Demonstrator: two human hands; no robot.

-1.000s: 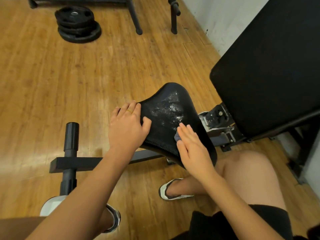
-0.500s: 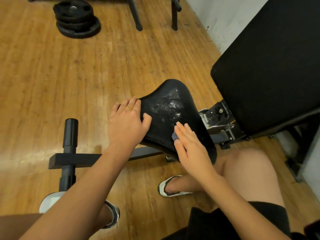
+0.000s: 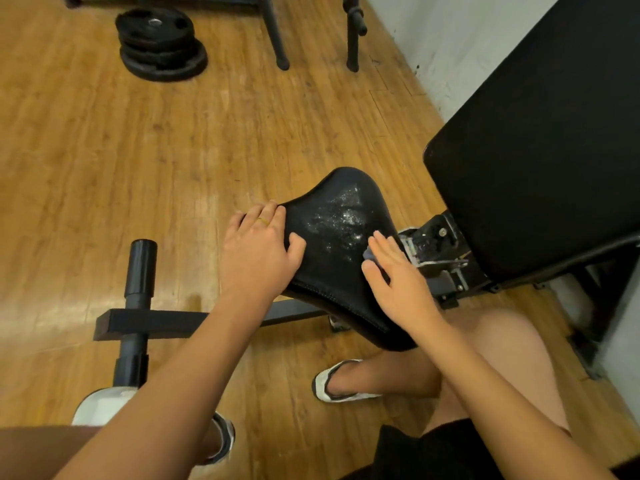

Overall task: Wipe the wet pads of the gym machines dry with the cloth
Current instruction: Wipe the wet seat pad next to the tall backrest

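The black seat pad [image 3: 332, 271] of the weight bench is tilted up at its far end; glistening water droplets [image 3: 341, 220] speckle its upper middle. The left hand [image 3: 258, 251] grips the pad's left edge, fingers curled over the rim and thumb lying on the top face; a gold ring [image 3: 262, 221] shows on one finger. The right hand [image 3: 398, 278] lies flat on the pad's right side, fingers straight and close together, pressing a small blue-grey cloth [image 3: 369, 253] against the surface; only a corner of the cloth peeks out beneath the fingertips, just right of the wet patch. Right of the seat pad rises the large black back pad [image 3: 536, 150], with the metal hinge bracket [image 3: 433, 244] between the two. Left of the seat pad a black cross-bar [image 3: 152, 322] of the frame rests on the wooden floor [image 3: 104, 161]; well beyond the seat pad lies a stack of black weight plates [image 3: 159, 43]; below it a white shoe [image 3: 341, 386] stands on the floor.
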